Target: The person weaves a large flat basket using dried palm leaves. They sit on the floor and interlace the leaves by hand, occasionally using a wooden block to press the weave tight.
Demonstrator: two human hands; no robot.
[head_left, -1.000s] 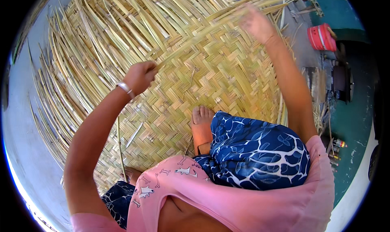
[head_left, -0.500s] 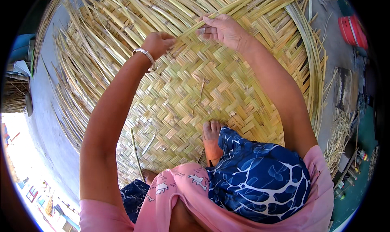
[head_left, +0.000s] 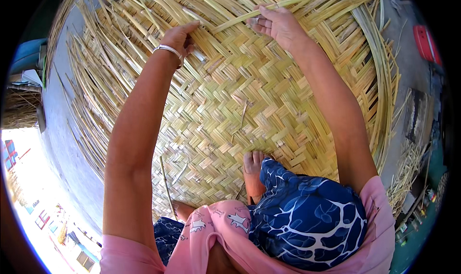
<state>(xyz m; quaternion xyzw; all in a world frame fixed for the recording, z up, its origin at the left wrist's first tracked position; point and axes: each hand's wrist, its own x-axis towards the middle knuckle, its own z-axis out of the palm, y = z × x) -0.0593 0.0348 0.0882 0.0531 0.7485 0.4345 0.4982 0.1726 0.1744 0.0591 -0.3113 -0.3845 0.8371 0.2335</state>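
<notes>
A woven mat (head_left: 240, 96) of flat, split reed strips in a zigzag pattern lies under my arms. At its far edge my right hand (head_left: 281, 28) pinches a long, pale green reed strip (head_left: 300, 4), which slants up to the right over the weave. The near end of that strip rests on the mat between my hands. My left hand (head_left: 178, 41), with a metal bangle at the wrist, is at the unwoven strips (head_left: 144, 34) on the far left. Its thumb and forefinger are apart, and its other fingers are partly hidden.
Loose strip ends fan out along the far and left edges. More strips (head_left: 382, 77) curve down the right side. My bare foot (head_left: 253, 162) stands on the mat beside a thin stick (head_left: 166, 185). A red case (head_left: 426, 44) and straw scraps (head_left: 408, 173) lie at the right.
The left hand has come away from the strip end and moved slightly left and up. My right hand, still on the strip, has shifted right and up. The whole view has shifted slightly.
</notes>
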